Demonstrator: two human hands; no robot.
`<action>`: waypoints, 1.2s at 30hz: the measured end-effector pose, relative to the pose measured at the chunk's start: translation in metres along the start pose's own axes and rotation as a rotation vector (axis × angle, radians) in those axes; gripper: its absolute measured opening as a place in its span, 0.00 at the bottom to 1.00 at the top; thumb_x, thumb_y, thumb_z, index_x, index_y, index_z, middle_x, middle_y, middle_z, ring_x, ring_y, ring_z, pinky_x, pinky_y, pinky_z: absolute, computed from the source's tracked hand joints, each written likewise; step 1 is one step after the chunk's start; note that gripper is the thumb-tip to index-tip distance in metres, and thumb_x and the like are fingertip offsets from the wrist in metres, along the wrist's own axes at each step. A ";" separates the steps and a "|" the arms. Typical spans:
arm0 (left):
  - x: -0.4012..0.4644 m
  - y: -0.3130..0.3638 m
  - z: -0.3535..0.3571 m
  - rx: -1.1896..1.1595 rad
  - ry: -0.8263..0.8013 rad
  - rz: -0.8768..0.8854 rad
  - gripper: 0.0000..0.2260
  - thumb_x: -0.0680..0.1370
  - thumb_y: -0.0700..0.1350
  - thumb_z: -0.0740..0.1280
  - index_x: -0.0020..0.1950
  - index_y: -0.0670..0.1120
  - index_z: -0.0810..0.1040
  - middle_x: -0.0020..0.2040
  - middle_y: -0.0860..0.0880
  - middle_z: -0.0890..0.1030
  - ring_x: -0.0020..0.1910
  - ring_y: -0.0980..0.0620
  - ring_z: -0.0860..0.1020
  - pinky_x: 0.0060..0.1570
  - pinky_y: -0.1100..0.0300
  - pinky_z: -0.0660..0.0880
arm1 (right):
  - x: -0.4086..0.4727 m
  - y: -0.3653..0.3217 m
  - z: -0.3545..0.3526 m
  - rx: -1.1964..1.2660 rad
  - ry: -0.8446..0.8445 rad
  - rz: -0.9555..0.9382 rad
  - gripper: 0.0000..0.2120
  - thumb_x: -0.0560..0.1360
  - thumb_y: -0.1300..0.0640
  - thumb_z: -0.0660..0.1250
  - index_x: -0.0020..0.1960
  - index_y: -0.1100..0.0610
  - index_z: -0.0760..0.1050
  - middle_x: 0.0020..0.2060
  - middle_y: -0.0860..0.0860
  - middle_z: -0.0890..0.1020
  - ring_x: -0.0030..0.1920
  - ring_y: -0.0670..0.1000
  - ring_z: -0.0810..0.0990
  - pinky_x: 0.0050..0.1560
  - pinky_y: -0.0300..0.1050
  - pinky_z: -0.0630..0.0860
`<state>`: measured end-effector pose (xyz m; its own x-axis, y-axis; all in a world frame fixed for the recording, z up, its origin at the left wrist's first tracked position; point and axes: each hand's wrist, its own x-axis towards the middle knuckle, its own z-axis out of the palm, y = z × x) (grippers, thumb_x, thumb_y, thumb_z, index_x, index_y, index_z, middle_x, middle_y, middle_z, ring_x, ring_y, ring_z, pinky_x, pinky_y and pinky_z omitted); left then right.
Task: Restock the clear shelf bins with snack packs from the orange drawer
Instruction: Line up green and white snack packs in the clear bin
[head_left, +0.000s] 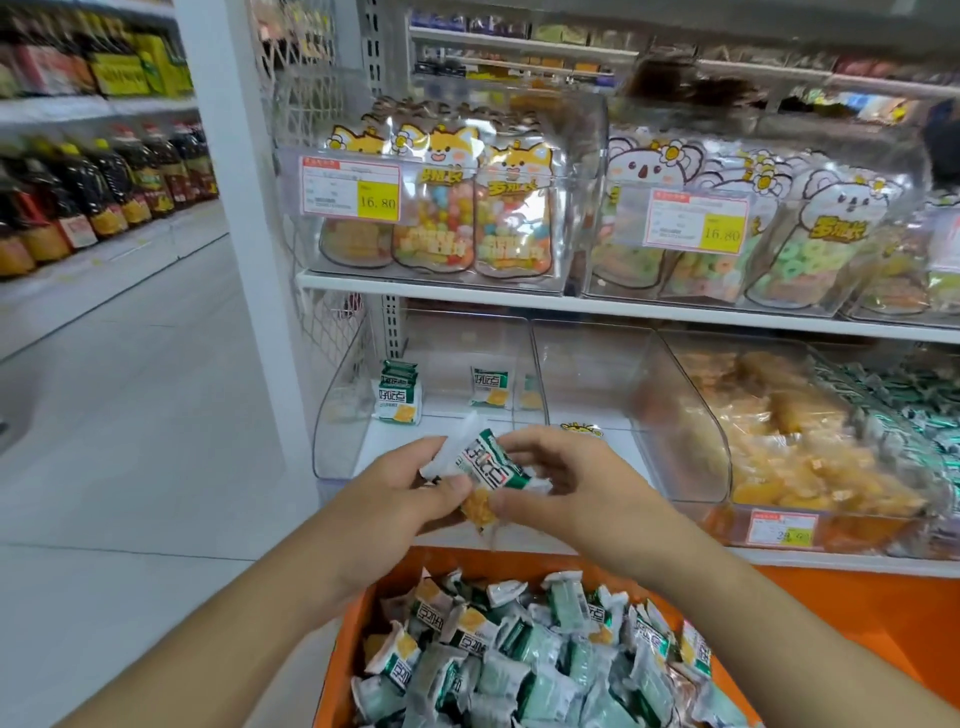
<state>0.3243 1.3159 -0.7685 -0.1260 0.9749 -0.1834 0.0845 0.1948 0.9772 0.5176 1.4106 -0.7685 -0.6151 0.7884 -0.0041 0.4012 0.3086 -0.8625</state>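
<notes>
A green-and-white snack pack (487, 464) is held between both hands in front of the lower shelf. My left hand (400, 491) grips its left side and my right hand (558, 480) pinches its right side. Just behind them is a clear shelf bin (337, 415) holding a few matching packs (397, 397) near its back. Below my forearms the orange drawer (345, 639) is pulled out and heaped with several of the same packs (519, 654).
A neighbouring clear bin (675, 415) holds yellow snack packs (789, 447). The shelf above carries clear bins of cartoon candy bags (447, 202). A white pillar (234, 208) stands left of the shelf. An aisle floor (130, 389) and bottle shelves (93, 187) lie to the left.
</notes>
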 end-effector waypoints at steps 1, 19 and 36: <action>0.005 0.001 -0.007 0.011 0.027 0.013 0.10 0.83 0.44 0.69 0.54 0.62 0.80 0.53 0.56 0.88 0.56 0.55 0.85 0.65 0.54 0.77 | 0.013 -0.005 0.003 -0.010 -0.012 -0.002 0.19 0.72 0.47 0.81 0.61 0.42 0.80 0.55 0.41 0.84 0.57 0.43 0.82 0.63 0.49 0.78; 0.059 -0.089 -0.095 1.169 0.191 0.461 0.28 0.85 0.61 0.45 0.85 0.56 0.55 0.84 0.60 0.54 0.82 0.60 0.49 0.80 0.62 0.47 | 0.230 0.042 0.050 -0.681 0.120 0.262 0.27 0.68 0.54 0.80 0.64 0.54 0.75 0.54 0.53 0.83 0.54 0.55 0.82 0.52 0.46 0.82; 0.065 -0.096 -0.093 1.216 0.253 0.538 0.24 0.85 0.56 0.54 0.79 0.50 0.68 0.79 0.55 0.68 0.78 0.53 0.66 0.76 0.58 0.55 | 0.269 0.070 0.063 -0.671 0.323 0.202 0.28 0.71 0.48 0.81 0.70 0.40 0.78 0.64 0.50 0.76 0.66 0.57 0.70 0.63 0.50 0.74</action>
<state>0.2158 1.3508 -0.8648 0.0332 0.9391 0.3419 0.9775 -0.1019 0.1849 0.3375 1.6105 -0.8623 -0.2993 0.9480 0.1081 0.8737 0.3178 -0.3684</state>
